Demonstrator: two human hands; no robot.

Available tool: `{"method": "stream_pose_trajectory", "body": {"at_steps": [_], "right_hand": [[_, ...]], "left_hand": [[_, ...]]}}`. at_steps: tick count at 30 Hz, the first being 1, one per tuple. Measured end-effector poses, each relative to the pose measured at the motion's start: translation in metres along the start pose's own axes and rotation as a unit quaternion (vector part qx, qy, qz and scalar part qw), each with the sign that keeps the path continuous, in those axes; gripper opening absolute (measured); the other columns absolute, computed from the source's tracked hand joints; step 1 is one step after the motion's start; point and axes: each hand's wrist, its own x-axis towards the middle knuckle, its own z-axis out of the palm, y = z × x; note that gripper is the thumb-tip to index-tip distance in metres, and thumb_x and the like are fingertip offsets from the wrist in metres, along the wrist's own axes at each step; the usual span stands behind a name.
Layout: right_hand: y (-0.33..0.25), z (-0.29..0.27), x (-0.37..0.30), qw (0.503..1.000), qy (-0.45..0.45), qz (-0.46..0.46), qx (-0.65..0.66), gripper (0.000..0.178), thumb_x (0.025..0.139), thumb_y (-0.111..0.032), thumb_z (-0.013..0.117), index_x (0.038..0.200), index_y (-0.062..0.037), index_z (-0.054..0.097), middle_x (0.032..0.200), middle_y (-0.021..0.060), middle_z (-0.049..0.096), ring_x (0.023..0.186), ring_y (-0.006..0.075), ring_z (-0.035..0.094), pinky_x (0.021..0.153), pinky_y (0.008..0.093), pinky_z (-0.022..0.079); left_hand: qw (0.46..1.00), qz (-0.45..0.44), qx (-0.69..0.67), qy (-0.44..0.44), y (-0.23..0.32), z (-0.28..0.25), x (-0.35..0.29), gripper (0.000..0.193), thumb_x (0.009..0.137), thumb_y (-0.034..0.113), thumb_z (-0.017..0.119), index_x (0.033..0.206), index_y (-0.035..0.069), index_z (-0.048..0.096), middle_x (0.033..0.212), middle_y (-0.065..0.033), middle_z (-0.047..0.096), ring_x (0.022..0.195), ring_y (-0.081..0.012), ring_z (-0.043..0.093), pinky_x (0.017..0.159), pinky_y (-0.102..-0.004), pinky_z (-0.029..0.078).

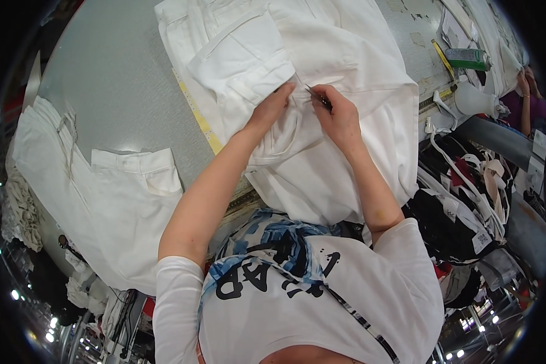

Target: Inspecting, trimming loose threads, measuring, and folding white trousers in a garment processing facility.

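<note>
White trousers [358, 145] lie spread over the table in front of me, with folded layers toward the far left of the pile. My left hand [274, 108] is closed on a bit of the white cloth, beside a turned-up waistband part. In my right hand [340, 118] are small thread snips [320, 98] with dark grips. Their pointed blades aim left toward the cloth by my left fingertips. A thread between the hands is too fine to make out for certain.
More white trousers [121, 212] hang over the table's left edge. A yellow measuring tape [200, 118] runs beside the pile. Right: a green can [468, 59], a white bottle [474, 100], a heap of dark garments [446, 221] and another person's hands [528, 85] on white cloth.
</note>
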Motion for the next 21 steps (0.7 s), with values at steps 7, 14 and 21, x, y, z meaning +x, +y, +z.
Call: {"method": "stream_pose_trajectory", "body": {"at_steps": [7,14,21], "right_hand": [[0.01,0.007,0.002,0.999,0.007,0.001,-0.037,0.016,0.078,-0.008,0.062,0.094,-0.0077,0.059,0.08,0.0082,0.064,0.07,0.0251,0.062,0.062,0.0324,0.047],[-0.002,0.0,0.004,0.996,-0.034,0.086,-0.013,0.015,0.084,-0.018,0.058,0.09,-0.0043,0.059,0.074,0.008,0.064,0.065,0.0206,0.06,0.06,0.0301,0.045],[-0.016,-0.008,0.005,0.964,-0.15,0.184,0.12,0.028,0.092,-0.028,0.051,0.084,-0.0025,0.058,0.068,-0.0016,0.055,0.062,0.0064,0.043,0.058,0.0205,0.035]], "left_hand": [[0.986,0.072,0.153,0.007,-0.007,0.014,0.015,0.029,0.081,0.026,0.057,0.096,0.002,0.06,0.097,-0.0124,0.061,0.09,-0.0253,0.055,0.088,-0.0315,0.04],[0.973,0.181,0.119,0.082,-0.026,0.007,0.022,0.02,0.081,0.023,0.057,0.083,0.004,0.057,0.074,-0.0029,0.056,0.068,-0.0133,0.05,0.066,-0.0277,0.041],[0.996,0.043,0.071,0.015,-0.005,0.0,0.0,0.02,0.082,0.023,0.057,0.082,0.002,0.056,0.071,-0.0019,0.054,0.066,-0.0115,0.05,0.064,-0.0264,0.042]]}}
